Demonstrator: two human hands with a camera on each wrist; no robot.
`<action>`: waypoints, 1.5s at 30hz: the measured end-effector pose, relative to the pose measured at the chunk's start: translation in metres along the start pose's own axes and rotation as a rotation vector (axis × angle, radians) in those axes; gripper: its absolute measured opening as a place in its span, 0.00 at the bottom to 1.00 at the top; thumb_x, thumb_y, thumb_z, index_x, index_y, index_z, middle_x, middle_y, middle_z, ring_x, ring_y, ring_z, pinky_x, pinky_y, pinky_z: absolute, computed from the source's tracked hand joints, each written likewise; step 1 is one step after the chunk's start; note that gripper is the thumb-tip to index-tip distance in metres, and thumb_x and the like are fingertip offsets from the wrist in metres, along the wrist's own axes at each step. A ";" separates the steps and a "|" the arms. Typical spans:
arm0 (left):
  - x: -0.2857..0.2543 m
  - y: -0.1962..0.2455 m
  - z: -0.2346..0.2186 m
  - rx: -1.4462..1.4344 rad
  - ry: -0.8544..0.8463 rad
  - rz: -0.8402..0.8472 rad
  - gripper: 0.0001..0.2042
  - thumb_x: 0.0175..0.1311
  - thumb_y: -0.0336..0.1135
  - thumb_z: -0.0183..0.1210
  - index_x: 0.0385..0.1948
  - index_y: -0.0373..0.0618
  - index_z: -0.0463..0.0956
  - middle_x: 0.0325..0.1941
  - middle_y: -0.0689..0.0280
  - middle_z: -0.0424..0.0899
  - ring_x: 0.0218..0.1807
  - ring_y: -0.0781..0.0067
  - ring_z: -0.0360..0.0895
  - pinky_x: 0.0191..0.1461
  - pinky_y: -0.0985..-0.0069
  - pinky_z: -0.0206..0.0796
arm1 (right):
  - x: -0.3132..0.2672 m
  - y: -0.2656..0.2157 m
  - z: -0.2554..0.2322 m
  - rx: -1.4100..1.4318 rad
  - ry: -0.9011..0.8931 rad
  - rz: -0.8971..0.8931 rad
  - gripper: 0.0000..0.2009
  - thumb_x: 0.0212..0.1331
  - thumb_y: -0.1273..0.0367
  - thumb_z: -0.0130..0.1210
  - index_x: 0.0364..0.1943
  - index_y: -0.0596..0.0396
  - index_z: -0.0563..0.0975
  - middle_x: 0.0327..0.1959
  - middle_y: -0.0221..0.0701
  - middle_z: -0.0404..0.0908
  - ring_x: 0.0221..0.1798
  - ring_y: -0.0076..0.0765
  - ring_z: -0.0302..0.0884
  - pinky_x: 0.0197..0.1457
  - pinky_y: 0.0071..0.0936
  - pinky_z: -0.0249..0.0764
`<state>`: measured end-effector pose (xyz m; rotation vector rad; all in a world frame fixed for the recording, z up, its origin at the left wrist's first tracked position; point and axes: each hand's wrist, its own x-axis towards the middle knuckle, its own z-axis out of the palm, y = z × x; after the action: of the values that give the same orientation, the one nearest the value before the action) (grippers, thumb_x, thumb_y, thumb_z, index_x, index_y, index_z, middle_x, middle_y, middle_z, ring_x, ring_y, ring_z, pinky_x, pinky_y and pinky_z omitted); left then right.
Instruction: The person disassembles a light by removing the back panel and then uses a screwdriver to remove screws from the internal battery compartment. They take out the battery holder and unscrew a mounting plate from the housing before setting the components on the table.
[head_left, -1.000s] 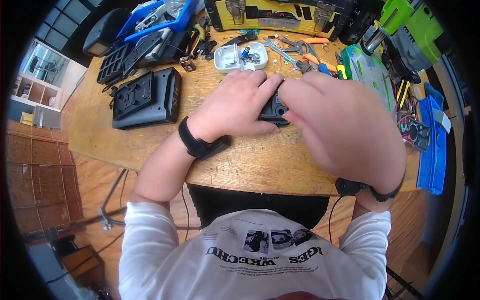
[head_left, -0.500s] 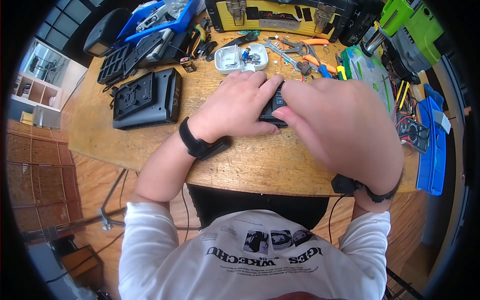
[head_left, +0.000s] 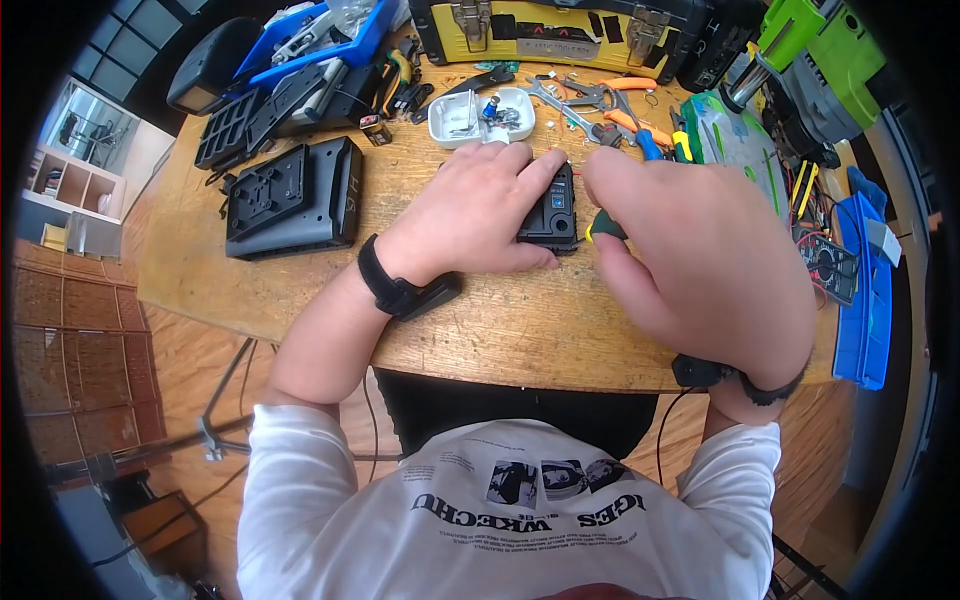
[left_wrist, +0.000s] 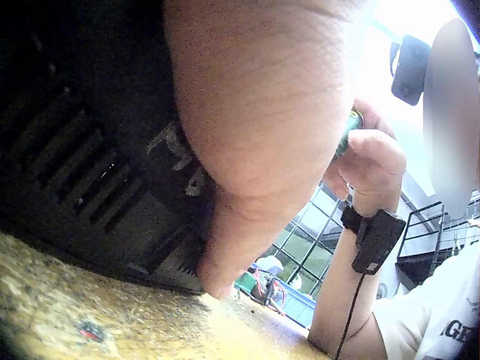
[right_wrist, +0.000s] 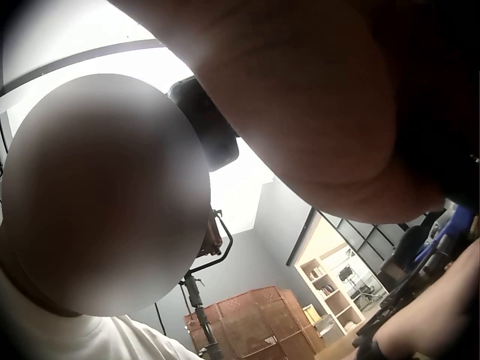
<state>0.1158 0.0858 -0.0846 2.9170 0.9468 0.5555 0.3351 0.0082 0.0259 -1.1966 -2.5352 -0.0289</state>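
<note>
Work on the black device (head_left: 561, 208) looked unfinished, what remained unclear, as the spread left hand (head_left: 468, 212) pressed it and the right hand (head_left: 705, 245) gripped a green-and-yellow handle (head_left: 606, 227) beside it.

- Casing (head_left: 560, 200): black, bearing a small blue mark; pale marking noted on its side.
- Tool handle (head_left: 606, 229): dark green with yellow.
- Housing (head_left: 335, 205): black, pale characters along one edge.
- Worktop (head_left: 480, 335): yellowish-brown wood grain, darker flecks.
- Toolbox (head_left: 590, 48): yellow front, black trim.
- Divided dish (head_left: 440, 123): white.
- Plier handles (head_left: 628, 83): orange.
- Shirt (head_left: 500, 560): white, printed with black lettering and dark picture panels.
- Wristband (head_left: 373, 272): black.
- Side bin (head_left: 865, 340): blue.
- Floor (head_left: 215, 345): orange-brown, streaked grain.
</note>
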 end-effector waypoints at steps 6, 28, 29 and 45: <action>0.001 0.001 -0.003 -0.021 -0.035 -0.019 0.45 0.47 0.57 0.75 0.66 0.39 0.70 0.47 0.53 0.80 0.52 0.48 0.80 0.60 0.57 0.69 | -0.002 -0.002 -0.002 -0.004 -0.062 0.019 0.14 0.55 0.66 0.67 0.38 0.55 0.73 0.23 0.41 0.77 0.28 0.56 0.78 0.30 0.48 0.69; 0.001 0.000 0.000 -0.034 -0.031 -0.018 0.44 0.48 0.56 0.75 0.65 0.38 0.70 0.47 0.53 0.80 0.51 0.47 0.80 0.60 0.57 0.69 | 0.003 -0.005 0.001 -0.020 -0.154 0.045 0.16 0.55 0.66 0.68 0.41 0.55 0.74 0.24 0.40 0.79 0.30 0.55 0.79 0.33 0.48 0.71; 0.001 0.000 0.001 -0.035 -0.018 -0.009 0.44 0.48 0.56 0.75 0.65 0.38 0.70 0.47 0.53 0.80 0.51 0.47 0.80 0.59 0.57 0.69 | 0.002 -0.005 0.002 -0.019 -0.154 0.046 0.16 0.55 0.66 0.68 0.41 0.55 0.74 0.24 0.40 0.79 0.30 0.55 0.79 0.33 0.48 0.71; 0.003 -0.002 0.006 -0.042 -0.036 -0.030 0.44 0.47 0.54 0.75 0.66 0.40 0.69 0.46 0.54 0.79 0.50 0.48 0.79 0.57 0.57 0.69 | 0.002 -0.006 0.005 0.076 -0.109 -0.010 0.16 0.53 0.70 0.65 0.44 0.55 0.74 0.25 0.40 0.77 0.30 0.54 0.78 0.32 0.48 0.70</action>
<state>0.1186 0.0896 -0.0894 2.8611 0.9606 0.5123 0.3282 0.0067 0.0227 -1.1860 -2.6099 0.1328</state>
